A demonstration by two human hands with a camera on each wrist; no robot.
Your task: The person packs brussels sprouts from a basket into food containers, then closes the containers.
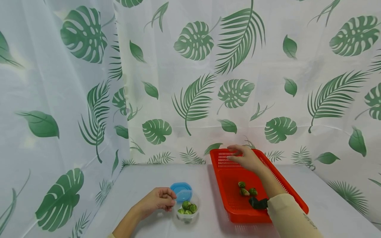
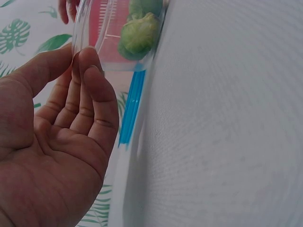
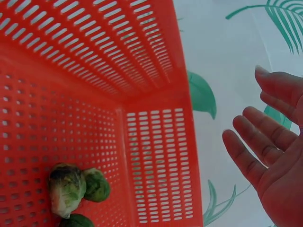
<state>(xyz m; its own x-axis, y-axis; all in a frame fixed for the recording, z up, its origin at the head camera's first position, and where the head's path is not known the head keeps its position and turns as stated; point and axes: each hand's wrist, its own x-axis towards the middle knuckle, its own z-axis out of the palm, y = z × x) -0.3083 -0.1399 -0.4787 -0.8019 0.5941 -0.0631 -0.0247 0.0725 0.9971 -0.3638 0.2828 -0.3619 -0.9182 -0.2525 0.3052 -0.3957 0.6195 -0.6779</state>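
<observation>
My left hand (image 1: 160, 200) pinches the rim of a small clear plastic container (image 1: 186, 218) between thumb and fingertips; the left wrist view shows the rim (image 2: 81, 33) between them. Several green Brussels sprouts (image 1: 187, 207) lie inside it. Over the far end of a red plastic basket (image 1: 226, 198), my right hand (image 1: 245, 158) is raised with its fingers loosely extended and nothing in them. Down in the basket sit a few Brussels sprouts (image 1: 244, 192), also seen in the right wrist view, where one sprout (image 3: 66, 189) has a browned top.
A round blue lid (image 1: 179, 187) lies on the white table (image 1: 140, 177) just behind the clear container. Beside my right sleeve (image 1: 290, 211) a dark object (image 1: 258, 203) shows; I cannot tell what it is. Leaf-patterned sheets (image 1: 196, 109) hang behind and at the sides.
</observation>
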